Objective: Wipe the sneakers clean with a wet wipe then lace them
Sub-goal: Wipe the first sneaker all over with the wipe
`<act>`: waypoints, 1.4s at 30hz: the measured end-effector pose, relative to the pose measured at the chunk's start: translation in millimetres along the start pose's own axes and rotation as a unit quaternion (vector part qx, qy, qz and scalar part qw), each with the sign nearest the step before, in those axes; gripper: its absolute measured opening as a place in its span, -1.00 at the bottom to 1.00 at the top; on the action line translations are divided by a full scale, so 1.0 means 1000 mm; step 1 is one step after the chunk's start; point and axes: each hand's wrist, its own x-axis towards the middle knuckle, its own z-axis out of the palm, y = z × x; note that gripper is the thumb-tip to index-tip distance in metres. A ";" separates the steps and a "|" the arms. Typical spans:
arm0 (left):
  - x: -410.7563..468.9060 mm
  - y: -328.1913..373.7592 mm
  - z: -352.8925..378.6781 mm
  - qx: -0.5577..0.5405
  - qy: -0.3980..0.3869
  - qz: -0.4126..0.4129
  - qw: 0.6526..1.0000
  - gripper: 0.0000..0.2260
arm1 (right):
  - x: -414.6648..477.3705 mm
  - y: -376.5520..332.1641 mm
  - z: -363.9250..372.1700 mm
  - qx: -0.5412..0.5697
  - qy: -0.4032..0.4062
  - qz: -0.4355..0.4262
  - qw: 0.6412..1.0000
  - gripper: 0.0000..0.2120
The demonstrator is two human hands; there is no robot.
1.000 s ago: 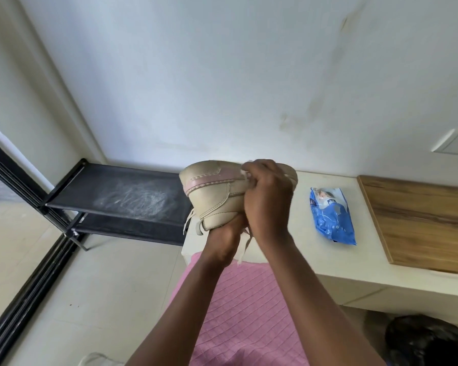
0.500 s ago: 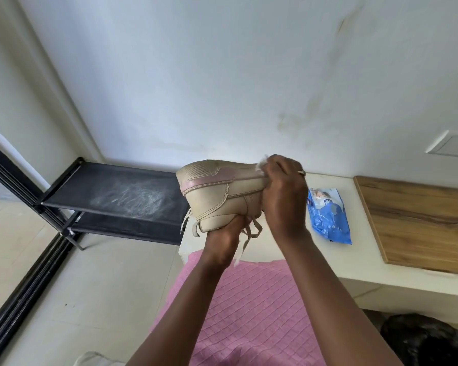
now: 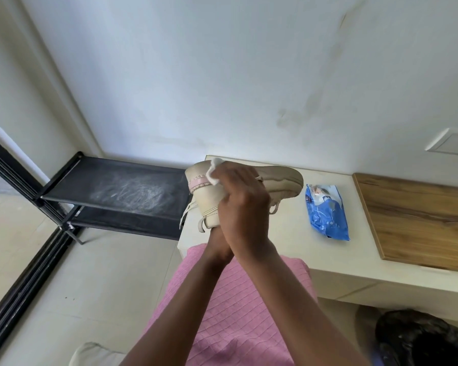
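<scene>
A beige sneaker [image 3: 280,178] with a pink band at the heel is held sideways above the white counter's [image 3: 283,241] left end, loose laces hanging below it. My right hand [image 3: 241,202] grips a white wet wipe [image 3: 214,170] and presses it on the sneaker's heel end. My left hand [image 3: 215,235] holds the sneaker from underneath and is mostly hidden behind my right hand. A blue pack of wet wipes [image 3: 325,212] lies on the counter to the right of the sneaker.
A wooden board [image 3: 421,220] covers the counter's right part. A black rack [image 3: 122,191] stands at the left against the wall. Pink cloth [image 3: 236,313] covers my lap. A dark bag [image 3: 421,342] sits at the lower right. Something pale [image 3: 90,355] shows at the bottom edge.
My right hand has slid the wipe left along the sneaker, from the toe side to the heel end. The toe end is now uncovered.
</scene>
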 end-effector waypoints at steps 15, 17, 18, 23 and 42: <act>-0.002 0.029 0.009 -0.173 0.021 -0.041 0.984 -0.75 | 0.014 0.032 -0.022 -0.070 -0.020 0.014 0.997 -0.64; -0.004 0.029 0.005 -0.168 0.014 -0.005 0.986 -0.76 | 0.004 0.022 -0.020 -0.031 -0.038 -0.018 0.999 -0.63; -0.004 0.026 0.003 -0.156 0.017 0.008 0.988 -0.76 | 0.000 0.019 -0.019 -0.009 -0.047 -0.035 0.998 -0.64; -0.005 0.019 0.004 -0.208 0.025 -0.027 0.977 -0.74 | -0.006 0.031 -0.025 0.012 -0.078 -0.141 0.987 -0.71; 0.005 0.042 -0.005 -0.450 0.099 -0.119 0.880 -0.90 | -0.009 0.054 -0.032 -0.020 -0.085 -0.168 0.982 -0.83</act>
